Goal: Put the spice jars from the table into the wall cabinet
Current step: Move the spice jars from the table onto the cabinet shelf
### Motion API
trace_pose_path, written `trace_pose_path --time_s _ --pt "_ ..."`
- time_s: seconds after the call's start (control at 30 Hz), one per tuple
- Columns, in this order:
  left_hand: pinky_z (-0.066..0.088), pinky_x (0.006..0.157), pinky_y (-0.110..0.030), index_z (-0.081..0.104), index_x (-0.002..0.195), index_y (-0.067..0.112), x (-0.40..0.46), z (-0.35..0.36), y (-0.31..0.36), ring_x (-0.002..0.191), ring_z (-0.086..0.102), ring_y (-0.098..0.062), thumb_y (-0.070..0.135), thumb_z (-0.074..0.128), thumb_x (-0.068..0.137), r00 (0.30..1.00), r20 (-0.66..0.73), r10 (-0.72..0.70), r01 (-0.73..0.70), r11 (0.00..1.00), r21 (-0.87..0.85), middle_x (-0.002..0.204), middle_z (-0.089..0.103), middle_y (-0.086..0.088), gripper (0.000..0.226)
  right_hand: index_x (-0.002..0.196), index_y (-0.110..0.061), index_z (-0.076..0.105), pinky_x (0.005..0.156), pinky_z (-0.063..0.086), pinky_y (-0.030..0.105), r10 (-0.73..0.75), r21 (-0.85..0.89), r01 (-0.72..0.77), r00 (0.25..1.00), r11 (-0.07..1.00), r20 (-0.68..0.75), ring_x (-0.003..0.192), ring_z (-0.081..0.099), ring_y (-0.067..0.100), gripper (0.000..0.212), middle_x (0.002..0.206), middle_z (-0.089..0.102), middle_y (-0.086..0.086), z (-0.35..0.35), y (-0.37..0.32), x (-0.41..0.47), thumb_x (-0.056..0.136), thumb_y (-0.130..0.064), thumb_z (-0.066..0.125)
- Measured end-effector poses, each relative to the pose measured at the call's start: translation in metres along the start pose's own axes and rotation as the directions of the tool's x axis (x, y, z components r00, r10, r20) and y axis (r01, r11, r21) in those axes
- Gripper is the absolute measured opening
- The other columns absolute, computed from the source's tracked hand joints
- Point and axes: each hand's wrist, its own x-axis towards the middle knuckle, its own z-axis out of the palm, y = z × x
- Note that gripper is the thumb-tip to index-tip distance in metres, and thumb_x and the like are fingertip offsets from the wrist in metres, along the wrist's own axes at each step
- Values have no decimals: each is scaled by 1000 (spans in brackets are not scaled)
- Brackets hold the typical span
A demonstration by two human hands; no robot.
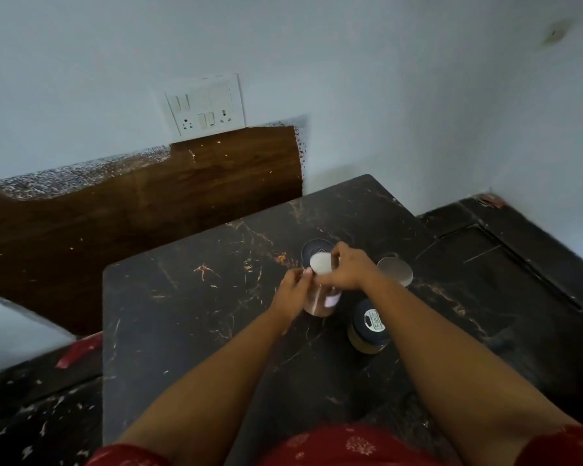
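Note:
On the black marble-patterned table (189,317) stand several spice jars. A clear jar with a white lid (321,299) is held between both hands: my left hand (292,287) grips its left side, and my right hand (349,269) curls over its top from the right. Behind it stands a dark-lidded jar (312,248). To the right is a jar with a silver lid (396,270). Nearer me stands a dark-lidded jar of yellowish spice (367,326). No wall cabinet is in view.
A white wall with a switch and socket plate (204,105) rises behind the table. A brown wooden panel (142,196) runs along the wall at left. A dark counter or ledge (505,250) lies to the right, lower dark floor at left.

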Motion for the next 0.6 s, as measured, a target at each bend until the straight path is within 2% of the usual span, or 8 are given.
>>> trace_pose_path --time_s 0.07,0.1,0.17,0.2,0.3,0.47,0.53,0.6 --pt "45 101 -46 51 131 27 2 -7 12 113 59 -22 78 36 81 996 24 -90 93 976 -197 126 61 -3 73 124 -12 50 85 52 38 49 131 -40 996 991 -71 104 60 27 83 118 57 12 -12 -20 0 72 -76 56" --pt "47 99 -49 53 129 27 3 -12 18 111 61 -25 78 34 82 993 31 -110 114 947 -299 125 63 -6 72 119 -10 55 82 51 37 88 256 -63 992 965 -86 98 62 26 82 112 60 12 -17 -31 0 78 -80 42" --pt "51 94 -46 57 124 24 3 -23 32 106 64 -27 71 32 90 990 29 -140 137 873 -468 119 66 -10 63 99 -13 61 73 50 32 157 528 -100 986 844 -64 78 61 18 69 93 63 9 -23 -49 1 90 -73 27" --pt "54 88 -42 58 123 23 5 -28 37 104 64 -27 69 32 91 990 27 -142 135 843 -521 117 66 -10 61 100 -16 60 73 49 31 158 607 -100 986 788 -43 78 60 17 60 93 64 8 -26 -55 1 95 -66 28" --pt "52 72 -32 58 122 21 5 -37 48 101 63 -24 69 32 92 991 4 -133 107 783 -613 117 66 -9 63 129 -23 51 88 47 37 62 717 -89 996 692 64 110 58 23 45 125 59 5 -26 -59 1 98 -53 38" --pt "54 72 -33 55 130 19 1 -47 57 103 63 -24 68 32 92 992 -26 -120 73 751 -657 120 65 -12 66 126 -21 60 96 51 44 -100 897 -188 964 400 247 110 64 27 44 117 68 6 -16 -54 0 96 -50 47" --pt "55 78 -36 52 134 18 1 -50 58 106 63 -26 65 32 94 994 -39 -101 50 747 -663 124 63 -13 65 127 -25 57 98 49 46 -191 902 -171 945 397 264 113 62 28 42 121 66 7 -11 -56 0 92 -47 56" --pt "55 78 -35 50 136 19 -1 -52 60 109 61 -27 62 30 96 997 -45 -70 23 753 -658 128 60 -14 62 133 -30 48 100 46 49 -257 882 -105 934 460 246 116 57 29 51 127 60 6 -5 -61 2 87 -32 69"
